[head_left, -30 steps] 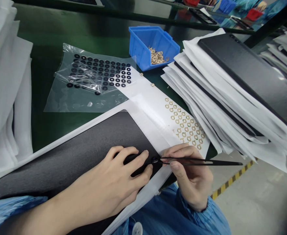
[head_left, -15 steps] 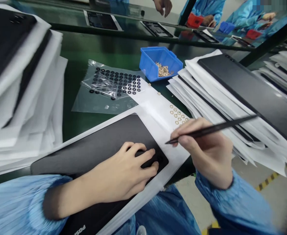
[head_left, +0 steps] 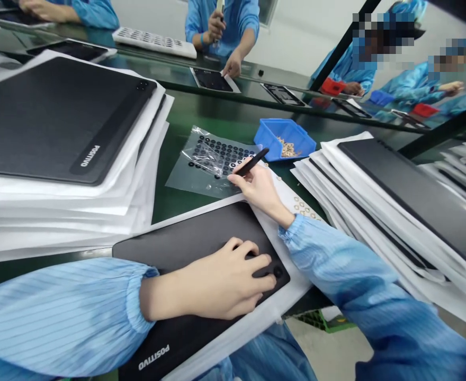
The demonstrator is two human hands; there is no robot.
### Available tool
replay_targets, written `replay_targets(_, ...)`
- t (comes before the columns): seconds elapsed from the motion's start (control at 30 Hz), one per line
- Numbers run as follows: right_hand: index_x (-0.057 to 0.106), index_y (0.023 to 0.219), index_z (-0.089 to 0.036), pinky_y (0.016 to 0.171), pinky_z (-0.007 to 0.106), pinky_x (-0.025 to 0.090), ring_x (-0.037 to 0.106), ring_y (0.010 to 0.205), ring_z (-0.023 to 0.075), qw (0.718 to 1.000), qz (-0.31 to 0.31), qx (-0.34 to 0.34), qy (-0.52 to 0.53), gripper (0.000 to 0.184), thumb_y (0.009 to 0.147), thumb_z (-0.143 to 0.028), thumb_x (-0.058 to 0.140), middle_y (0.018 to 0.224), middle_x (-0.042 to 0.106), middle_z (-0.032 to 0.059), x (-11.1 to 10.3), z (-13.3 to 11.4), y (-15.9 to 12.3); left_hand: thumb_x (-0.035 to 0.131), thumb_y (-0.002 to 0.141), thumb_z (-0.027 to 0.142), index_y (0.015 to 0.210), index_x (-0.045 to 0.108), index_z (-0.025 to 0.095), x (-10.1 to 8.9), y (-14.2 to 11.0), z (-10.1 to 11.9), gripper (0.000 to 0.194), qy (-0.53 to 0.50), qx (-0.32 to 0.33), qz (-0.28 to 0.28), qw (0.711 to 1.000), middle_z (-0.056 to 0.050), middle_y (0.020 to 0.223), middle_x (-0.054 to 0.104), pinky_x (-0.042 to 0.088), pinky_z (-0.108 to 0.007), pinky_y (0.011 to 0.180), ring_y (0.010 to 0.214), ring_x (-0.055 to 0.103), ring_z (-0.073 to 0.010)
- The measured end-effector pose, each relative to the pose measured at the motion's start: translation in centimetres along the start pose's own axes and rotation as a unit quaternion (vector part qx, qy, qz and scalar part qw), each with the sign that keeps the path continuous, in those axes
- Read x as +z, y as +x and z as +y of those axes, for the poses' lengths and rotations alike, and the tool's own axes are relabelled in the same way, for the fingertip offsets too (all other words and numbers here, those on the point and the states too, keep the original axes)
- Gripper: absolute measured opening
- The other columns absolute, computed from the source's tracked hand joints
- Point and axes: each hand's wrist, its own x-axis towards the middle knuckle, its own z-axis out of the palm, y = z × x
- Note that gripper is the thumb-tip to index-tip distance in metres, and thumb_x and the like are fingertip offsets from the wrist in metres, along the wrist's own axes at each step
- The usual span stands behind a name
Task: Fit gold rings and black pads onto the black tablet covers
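A black laptop cover (head_left: 185,238) lies on white foam sheet in front of me. My left hand (head_left: 225,283) rests on its right corner, fingers curled down and pressing the surface beside a small round hole. My right hand (head_left: 257,185) reaches forward and grips black tweezers (head_left: 251,162), whose tips are at a clear plastic sheet of black rings (head_left: 217,156). A white sheet with gold rings (head_left: 306,207) lies just right of my right wrist.
A blue bin (head_left: 284,138) with gold rings stands behind the sheets. Stacks of black covers between white foam rise at left (head_left: 58,121) and right (head_left: 411,196). Other people in blue coats work across a conveyor (head_left: 217,79) at the back.
My right hand moved the tweezers from the cover's corner forward to the sheet of black rings. My view tilted up. The left hand stayed on the cover.
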Motion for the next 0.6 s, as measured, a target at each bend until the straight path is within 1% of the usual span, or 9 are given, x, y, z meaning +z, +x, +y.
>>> replay_targets(0.13,0.059,0.077,-0.016,0.064,0.025,0.045,0.06,0.068,0.0143,1.0,0.014,0.005,-0.006,0.019,0.082,-0.033,0.063,0.076,0.064,0.0028,-3.1,-0.6,-0.6,0.045,0.093,0.027,0.119,0.054,0.02,0.2,0.0,-0.1,0.028,-0.003,-0.006,0.012,1.0,-0.007,0.122,0.054,0.04,-0.04,0.083,0.103,0.048,-0.025)
replay_targets(0.2,0.057,0.075,-0.016,0.062,0.025,0.044,0.059,0.064,0.0143,0.998,-0.029,0.041,-0.041,0.03,0.089,-0.042,0.052,0.071,0.064,0.0033,-4.7,-0.5,-1.2,0.047,0.092,0.025,0.118,0.054,0.019,0.3,-0.2,-0.6,0.028,0.01,-0.039,0.03,0.999,-0.008,0.122,0.054,0.04,-0.04,0.085,0.105,0.048,-0.0256)
replay_targets(0.23,0.057,0.074,-0.016,0.061,0.025,0.043,0.058,0.061,0.0139,0.993,-0.065,0.064,-0.072,0.033,0.092,-0.042,0.046,0.069,0.064,0.0031,-5.4,-0.4,-1.5,0.046,0.091,0.023,0.117,0.053,0.018,0.3,-0.3,-1.0,0.027,0.026,-0.07,0.044,0.996,-0.009,0.121,0.054,0.04,-0.041,0.087,0.106,0.048,-0.0263)
replay_targets(0.3,0.056,0.072,-0.016,0.06,0.025,0.04,0.056,0.056,0.0133,0.978,-0.122,0.102,-0.136,0.032,0.093,-0.036,0.044,0.065,0.063,0.0025,-6.5,-0.2,-2.1,0.045,0.091,0.021,0.116,0.053,0.015,0.1,-0.6,-2.2,0.026,0.08,-0.168,0.077,0.98,-0.011,0.121,0.053,0.041,-0.043,0.088,0.108,0.047,-0.0287)
replay_targets(0.37,0.056,0.066,-0.017,0.06,0.026,0.037,0.054,0.056,0.0139,0.967,-0.141,0.12,-0.176,0.026,0.089,-0.029,0.051,0.061,0.061,0.002,-7.4,-0.2,-2.5,0.045,0.092,0.027,0.119,0.05,0.012,-0.4,-0.9,-3.4,0.031,0.143,-0.292,0.086,0.942,-0.016,0.119,0.053,0.043,-0.046,0.086,0.107,0.048,-0.0325)
replay_targets(0.43,0.055,0.061,-0.017,0.061,0.026,0.035,0.054,0.058,0.0148,0.959,-0.148,0.13,-0.203,0.027,0.086,-0.028,0.056,0.06,0.06,0.0025,-8.0,-0.2,-2.8,0.043,0.094,0.035,0.119,0.049,0.007,-1.1,-1.0,-4.2,0.038,0.167,-0.399,0.048,0.9,-0.018,0.113,0.054,0.045,-0.046,0.083,0.104,0.051,-0.0349)
replay_targets(0.47,0.055,0.06,-0.017,0.061,0.027,0.034,0.053,0.058,0.0149,0.955,-0.156,0.137,-0.213,0.028,0.086,-0.029,0.056,0.059,0.06,0.0027,-8.1,-0.3,-2.8,0.041,0.095,0.038,0.115,0.05,0.006,-1.4,-1.1,-4.5,0.039,0.165,-0.431,0.02,0.887,-0.019,0.108,0.055,0.046,-0.046,0.082,0.101,0.054,-0.0348)
replay_targets(0.53,0.055,0.061,-0.017,0.059,0.027,0.032,0.052,0.058,0.0148,0.948,-0.172,0.148,-0.223,0.029,0.086,-0.031,0.057,0.059,0.06,0.0027,-8.2,-0.4,-3.0,0.035,0.097,0.039,0.103,0.053,0.007,-1.8,-1.0,-4.7,0.037,0.15,-0.455,-0.028,0.878,-0.016,0.097,0.057,0.048,-0.042,0.078,0.091,0.059,-0.0315)
replay_targets(0.6,0.056,0.06,-0.017,0.057,0.026,0.031,0.051,0.059,0.0146,0.949,-0.187,0.147,-0.207,0.028,0.081,-0.034,0.065,0.059,0.058,0.002,-7.8,-0.3,-3.0,0.032,0.099,0.037,0.092,0.054,0.011,-2.0,-0.9,-4.8,0.035,0.147,-0.45,-0.044,0.88,-0.013,0.088,0.059,0.048,-0.038,0.076,0.084,0.062,-0.0277)
